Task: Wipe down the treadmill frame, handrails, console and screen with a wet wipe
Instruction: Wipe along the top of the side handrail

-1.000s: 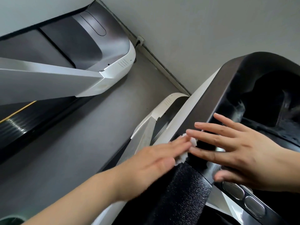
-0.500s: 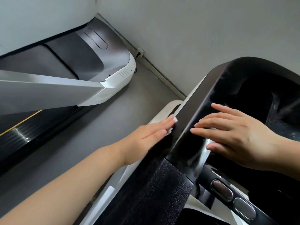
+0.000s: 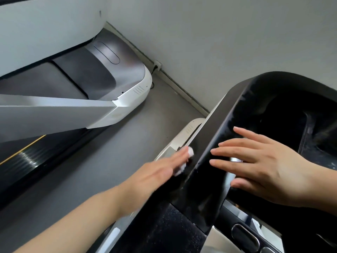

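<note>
Soft, even daylight is filling the room; my left hand (image 3: 155,172) is smearing with motion blur, and edges are bending wide-angle.

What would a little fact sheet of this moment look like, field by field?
place: beside a wall, on a grey floor
left hand: fingers straight, pressing a white wipe to the outer side of the black console
right hand: flat, fingers spread, resting on the console's inner face
wipe: crumpled, mostly hidden under the fingers
buttons: oval, below the right hand
other treadmill: to the left, untouched
</note>
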Demonstrator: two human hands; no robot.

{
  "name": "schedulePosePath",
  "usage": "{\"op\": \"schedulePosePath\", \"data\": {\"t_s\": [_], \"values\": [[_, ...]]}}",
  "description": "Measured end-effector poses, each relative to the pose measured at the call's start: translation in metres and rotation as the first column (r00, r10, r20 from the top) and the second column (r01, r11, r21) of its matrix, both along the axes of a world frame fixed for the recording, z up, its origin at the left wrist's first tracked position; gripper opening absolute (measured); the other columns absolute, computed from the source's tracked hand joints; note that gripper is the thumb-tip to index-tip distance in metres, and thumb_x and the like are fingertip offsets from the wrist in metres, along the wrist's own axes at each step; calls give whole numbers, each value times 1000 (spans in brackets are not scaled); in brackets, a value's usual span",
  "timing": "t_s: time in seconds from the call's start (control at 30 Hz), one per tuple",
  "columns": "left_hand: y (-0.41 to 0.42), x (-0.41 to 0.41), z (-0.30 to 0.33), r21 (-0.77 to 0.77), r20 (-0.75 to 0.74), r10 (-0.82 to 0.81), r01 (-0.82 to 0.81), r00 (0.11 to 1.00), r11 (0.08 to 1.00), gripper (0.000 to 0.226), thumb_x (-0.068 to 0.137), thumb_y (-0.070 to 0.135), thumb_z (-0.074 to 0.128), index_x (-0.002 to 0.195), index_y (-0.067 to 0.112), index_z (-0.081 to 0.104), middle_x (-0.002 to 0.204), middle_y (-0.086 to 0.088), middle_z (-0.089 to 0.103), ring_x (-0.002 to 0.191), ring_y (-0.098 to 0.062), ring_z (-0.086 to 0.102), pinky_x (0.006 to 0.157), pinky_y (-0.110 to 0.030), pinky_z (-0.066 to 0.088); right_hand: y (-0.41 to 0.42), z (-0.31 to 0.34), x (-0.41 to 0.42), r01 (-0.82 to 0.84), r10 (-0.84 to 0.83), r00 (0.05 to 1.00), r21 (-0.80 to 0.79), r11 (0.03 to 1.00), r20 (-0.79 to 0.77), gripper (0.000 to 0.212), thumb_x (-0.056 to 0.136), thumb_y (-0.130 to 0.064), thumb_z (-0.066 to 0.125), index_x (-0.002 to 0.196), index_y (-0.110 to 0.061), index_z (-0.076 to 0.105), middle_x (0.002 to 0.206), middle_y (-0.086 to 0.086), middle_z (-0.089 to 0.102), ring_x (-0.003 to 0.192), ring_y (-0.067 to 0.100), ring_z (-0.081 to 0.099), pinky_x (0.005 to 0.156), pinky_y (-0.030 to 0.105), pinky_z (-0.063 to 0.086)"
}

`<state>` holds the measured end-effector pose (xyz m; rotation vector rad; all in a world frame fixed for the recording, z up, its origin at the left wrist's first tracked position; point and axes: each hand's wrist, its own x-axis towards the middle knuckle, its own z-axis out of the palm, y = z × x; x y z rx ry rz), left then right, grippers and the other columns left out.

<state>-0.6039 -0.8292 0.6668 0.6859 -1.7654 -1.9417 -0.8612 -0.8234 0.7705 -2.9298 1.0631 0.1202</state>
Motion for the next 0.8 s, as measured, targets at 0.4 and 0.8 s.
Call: {"op": "schedulePosePath", "data": {"t_s": [0.4,0.8], "values": [[-85,-87,-9,113,-33,2,2,999,994,34,93,37,40,127,40,39,145,17,35,133,9,30,114,-18,19,-15,2,-9,50,-48,998,32,998,-41,38,101,-43,29,123,-22,52,119,4,65,112,19,53,108,44,29],[-48,-43,-29,196,-173,-6,40,985,980,49,86,49,34,134,36,41,148,21,31,136,8,25,110,-13,23,-25,1,-6,45,-43,999,58,997,-32,38,102,-43,27,122,-22,52,117,4,66,112,19,54,108,45,31]]}}
